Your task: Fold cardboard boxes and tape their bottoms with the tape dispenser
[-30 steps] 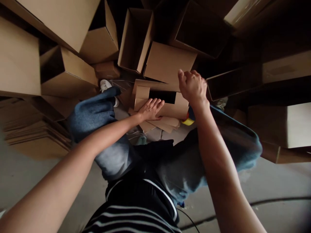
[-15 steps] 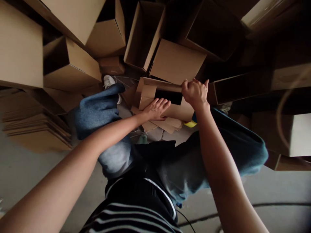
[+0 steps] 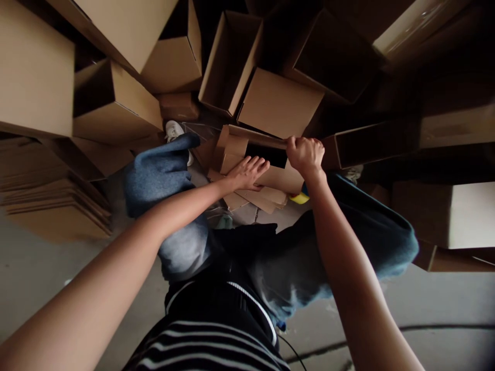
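Between my knees sits a small cardboard box (image 3: 279, 179) with a dark rectangular opening in its upper side. My left hand (image 3: 249, 172) lies on the near side of the opening, palm down, fingers stretched out. At the box's right end my right hand (image 3: 305, 153) is closed, its fingers curled over the far right edge; what lies under them is partly hidden. Loose flat cardboard pieces (image 3: 266, 200) lie beneath the near side of the box. A yellow object (image 3: 299, 198), too covered to name, pokes out below my right wrist.
A larger cardboard panel (image 3: 280, 100) leans just beyond the box. Open cartons (image 3: 232, 62) crowd the far side, and more boxes (image 3: 469, 214) stand at right. Flattened cardboard sheets (image 3: 58, 206) are stacked at left. A dark cable (image 3: 444, 327) crosses the floor behind me at right.
My right hand has shifted slightly left and its fingers have curled in more tightly. My left hand stays flat on the box. The view has moved a little.
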